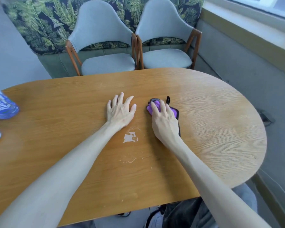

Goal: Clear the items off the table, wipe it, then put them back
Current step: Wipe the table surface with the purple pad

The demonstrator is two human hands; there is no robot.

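Purple cloth (174, 111) sits on desk (220, 129), just right of white scuff (130, 137), long axis along forearm. Right hand (164, 120) presses it, fingers (155, 108) draped over, not clenched. Left hand (120, 111) beyond scuff, flat, splayed, holding nothing. Water bottle (2, 104) far left.

The left hand (121, 111) and right hand (163, 119) are bare, with long slim fingers (122, 97) and raised tendons across their backs. Both forearms (72, 162) are uncovered. Past the worktop (220, 129) edge, pale grey-blue trousers (243, 195) show.
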